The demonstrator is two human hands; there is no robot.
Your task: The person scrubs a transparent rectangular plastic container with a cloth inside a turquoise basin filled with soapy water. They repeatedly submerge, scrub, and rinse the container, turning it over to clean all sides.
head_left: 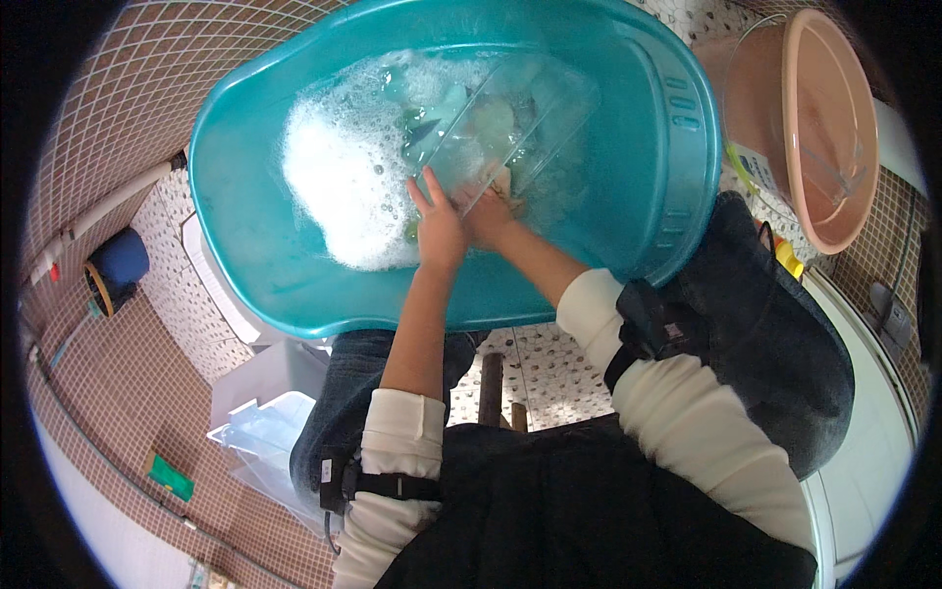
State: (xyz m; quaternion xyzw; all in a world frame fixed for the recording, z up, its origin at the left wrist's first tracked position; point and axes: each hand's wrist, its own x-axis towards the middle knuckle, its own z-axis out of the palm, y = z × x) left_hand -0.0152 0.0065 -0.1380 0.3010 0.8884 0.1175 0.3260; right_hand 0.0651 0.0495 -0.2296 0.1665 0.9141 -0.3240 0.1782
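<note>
In a large teal tub (628, 187) of soapy water, a clear plastic box (535, 123) lies tilted, partly in the water. My left hand (440, 228) grips its near left edge, two fingers pointing up along the outside. Close beside it, my right hand (489, 214) is bent at the near end of the box, partly behind the see-through plastic. Its fingers curl around something pale that I cannot make out. White foam (348, 182) floats to the left of my hands. Under the water around the box are pale and dark shapes, too blurred to name.
A peach-coloured bucket (834, 137) leans at the right of the tub. Clear plastic containers (265, 432) and a grey bin (270, 378) stand by my left leg. A dark blue pot-like container (120, 263) and a green packet (172, 476) lie farther left.
</note>
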